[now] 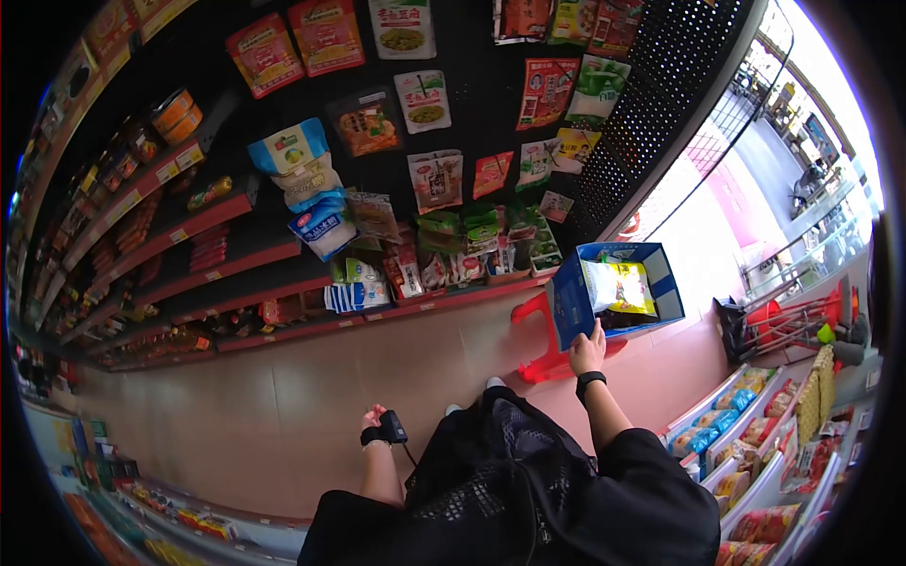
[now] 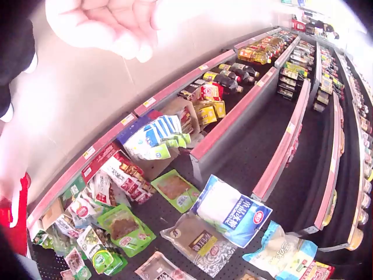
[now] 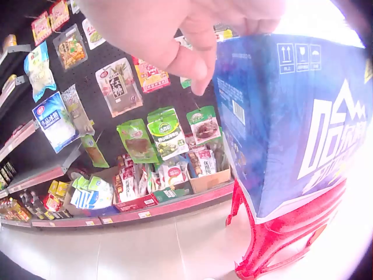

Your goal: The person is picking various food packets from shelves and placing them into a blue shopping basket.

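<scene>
Head view: right fingers (image 1: 596, 330) on box edge (image 1: 644, 326)

Blue carton (image 3: 303, 125): large white character "哈" beneath a mountain-peak outline, further white characters running on, partly washed out. Upper edge, three boxed handling signs: paired upward arrows, a glass, an umbrella; captions too small to read. Adjoining side: barcode, digits illegible.

Blue-and-white bag (image 2: 231, 210): Chinese characters ending "冰糖", smaller Latin lettering beneath, blurred.

Shelf-edge price labels (image 2: 149, 102): printing too small to read.

Remaining hanging packets (image 3: 118, 87): printed lettering, not securely legible.
</scene>
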{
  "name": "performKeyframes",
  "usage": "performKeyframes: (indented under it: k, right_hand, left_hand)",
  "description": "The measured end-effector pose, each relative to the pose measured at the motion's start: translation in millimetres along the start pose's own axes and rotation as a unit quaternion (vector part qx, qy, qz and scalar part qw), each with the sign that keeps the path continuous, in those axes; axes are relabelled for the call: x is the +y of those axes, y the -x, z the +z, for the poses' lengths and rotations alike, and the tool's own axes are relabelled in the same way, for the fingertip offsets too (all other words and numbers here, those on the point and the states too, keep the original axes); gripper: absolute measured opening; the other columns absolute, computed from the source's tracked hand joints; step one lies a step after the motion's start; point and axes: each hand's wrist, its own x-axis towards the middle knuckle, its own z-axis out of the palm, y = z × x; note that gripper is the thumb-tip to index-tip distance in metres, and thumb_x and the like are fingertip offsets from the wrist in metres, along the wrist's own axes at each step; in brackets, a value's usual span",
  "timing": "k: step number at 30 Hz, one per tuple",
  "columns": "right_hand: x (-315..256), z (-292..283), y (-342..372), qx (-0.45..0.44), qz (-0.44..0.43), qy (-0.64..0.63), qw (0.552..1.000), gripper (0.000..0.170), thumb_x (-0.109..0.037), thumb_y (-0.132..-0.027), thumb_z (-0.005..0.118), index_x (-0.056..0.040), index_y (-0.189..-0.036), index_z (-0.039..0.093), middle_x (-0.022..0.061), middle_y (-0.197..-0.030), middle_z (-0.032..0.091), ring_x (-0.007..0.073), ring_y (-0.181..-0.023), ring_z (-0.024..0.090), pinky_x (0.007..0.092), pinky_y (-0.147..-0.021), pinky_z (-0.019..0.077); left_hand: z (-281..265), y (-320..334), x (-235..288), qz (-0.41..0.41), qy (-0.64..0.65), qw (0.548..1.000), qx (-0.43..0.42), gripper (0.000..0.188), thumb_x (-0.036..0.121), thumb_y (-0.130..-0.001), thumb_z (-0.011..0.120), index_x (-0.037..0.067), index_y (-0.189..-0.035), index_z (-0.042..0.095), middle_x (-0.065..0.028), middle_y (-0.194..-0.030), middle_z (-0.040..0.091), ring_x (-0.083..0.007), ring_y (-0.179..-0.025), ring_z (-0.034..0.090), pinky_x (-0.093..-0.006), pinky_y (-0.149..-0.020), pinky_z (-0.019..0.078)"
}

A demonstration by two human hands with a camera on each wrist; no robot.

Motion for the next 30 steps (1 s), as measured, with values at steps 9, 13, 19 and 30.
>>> performKeyframes:
  k: [9,13,19,30]
  right_hand:
    - [1.6,-2.5,-22.8,0.049,0.098,-0.053,0.993,0.032,-0.008,-0.060,0.048,-0.0032,-0.092,0.044,0.0154,-0.097,0.047,0.0293,-0.090,0.045,0.0392,-0.074,0.0357]
    - [5.8,-8.5,-24.6,-0.002,0.094,-0.053,0.994,0.044,-0.007,-0.059,0.048,-0.0013,-0.102,0.039,0.0157,-0.096,0.048,0.0289,-0.089,0.045,0.0384,-0.075,0.0355]
    - [2.3,1.5,-6.2,0.062,0.012,-0.027,0.998,0.048,-0.008,-0.059,0.050,-0.0019,-0.105,0.037,0.0173,-0.118,0.034,0.0286,-0.109,0.033,0.0417,-0.088,0.0282]
    - [14.4,-9.9,4.1,-0.074,0.044,-0.104,0.991,0.014,-0.012,-0.060,0.055,-0.0080,-0.073,0.057,0.0265,-0.125,0.018,0.0364,-0.115,0.023,0.0358,-0.093,0.0259]
  left_hand:
    - [34.5,32.6,-27.2,0.030,-0.155,0.979,-0.130,0.037,-0.005,-0.039,0.048,0.008,-0.073,0.049,-0.0051,-0.069,0.056,-0.0219,-0.064,0.054,-0.0376,-0.058,0.0461]
    - [30.4,29.4,-28.5,-0.012,-0.178,0.974,-0.142,0.043,-0.009,-0.031,0.048,0.007,-0.071,0.050,-0.0051,-0.069,0.056,-0.0234,-0.066,0.054,-0.0386,-0.061,0.0460]
    - [33.5,33.4,-42.5,-0.023,-0.175,0.957,-0.229,0.040,-0.008,-0.035,0.049,0.007,-0.072,0.050,-0.0049,-0.070,0.056,-0.0231,-0.065,0.054,-0.0392,-0.060,0.0453]
    - [42.0,18.5,-35.9,-0.076,-0.267,0.940,-0.199,0.032,-0.009,-0.051,0.031,0.002,-0.077,0.046,-0.0053,-0.068,0.053,-0.0170,-0.065,0.053,-0.0272,-0.062,0.0476]
